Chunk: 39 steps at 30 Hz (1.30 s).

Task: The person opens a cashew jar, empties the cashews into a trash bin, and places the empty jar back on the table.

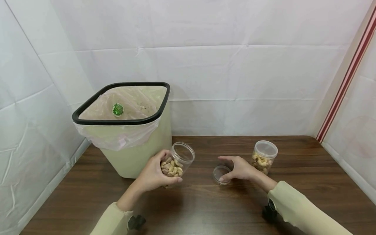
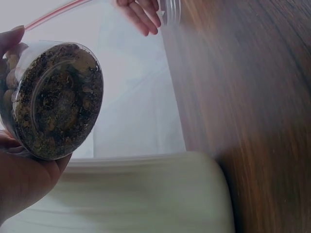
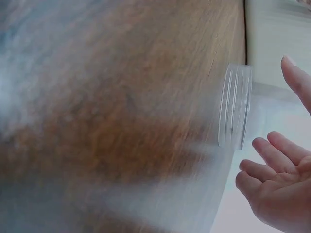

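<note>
- The left hand (image 1: 154, 174) grips an open jar (image 1: 176, 162) of cashew nuts, with the fingers and the thumb curled around its lower part.
- This jar is clear plastic, has no lid on it, and is tilted, with its open mouth pointing up and toward the bin (image 1: 129, 130).
- It is lifted above the wooden table (image 1: 205, 209), just in front of the right side of the bin.
- In the left wrist view the round bottom of the jar (image 2: 56, 99) faces the camera, and the nuts are seen through it.
- The right hand (image 1: 241, 168) is relaxed and holds nothing; its fingers are loosely bent above the lid (image 1: 221, 174).
- The lid is clear and round, it lies flat on the table, and the fingertips are touching it or very close to it; I cannot tell which.
- In the right wrist view the lid (image 3: 235, 104) shows its ribbed edge, and the fingers (image 3: 265, 155) are beside it without closing on it.
- A second jar (image 1: 263, 156) of cashews stands upright with its lid on, just behind the right hand.
- The bin is pale green with a black rim and a thin plastic bag inside; a small green round thing (image 1: 118, 109) lies in the bag.
- White sheets (image 1: 235, 65) hang behind and at the sides of the table.
</note>
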Motion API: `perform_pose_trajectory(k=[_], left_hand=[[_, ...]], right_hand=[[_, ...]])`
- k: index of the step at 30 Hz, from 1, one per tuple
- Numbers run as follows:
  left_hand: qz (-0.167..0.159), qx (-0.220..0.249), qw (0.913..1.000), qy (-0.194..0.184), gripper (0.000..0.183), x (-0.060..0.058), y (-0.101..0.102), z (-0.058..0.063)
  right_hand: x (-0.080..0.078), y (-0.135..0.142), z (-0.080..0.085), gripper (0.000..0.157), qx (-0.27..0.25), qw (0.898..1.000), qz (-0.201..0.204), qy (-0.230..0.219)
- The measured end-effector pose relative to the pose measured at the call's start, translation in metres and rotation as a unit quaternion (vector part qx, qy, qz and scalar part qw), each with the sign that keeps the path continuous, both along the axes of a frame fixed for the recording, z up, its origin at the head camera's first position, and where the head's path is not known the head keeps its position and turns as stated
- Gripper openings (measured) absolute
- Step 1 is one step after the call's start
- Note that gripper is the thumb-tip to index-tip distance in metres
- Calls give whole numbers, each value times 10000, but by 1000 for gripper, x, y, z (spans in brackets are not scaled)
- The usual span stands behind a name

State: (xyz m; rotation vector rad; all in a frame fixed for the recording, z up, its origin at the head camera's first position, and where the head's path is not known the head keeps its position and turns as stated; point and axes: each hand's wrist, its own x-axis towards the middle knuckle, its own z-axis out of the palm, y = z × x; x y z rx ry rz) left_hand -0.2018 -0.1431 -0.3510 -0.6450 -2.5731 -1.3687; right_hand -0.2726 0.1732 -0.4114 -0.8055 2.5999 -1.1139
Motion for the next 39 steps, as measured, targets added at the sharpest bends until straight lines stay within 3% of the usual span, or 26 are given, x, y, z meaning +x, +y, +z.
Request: perform_pose_trajectory(k=[18,29,39], left_hand=[[-81,-92,9999,46,62,23,-22,34],[-18,241,9997,38,63,37,-45,59],[602,-229,9967,487,57,49,-63,85]], right_hand=[[1,6,-5,82,-92,9998,54,-158],[2,5,-2,83,-255,9993,76,-267],[5,8,-6,82,-442,9980,147,-430]])
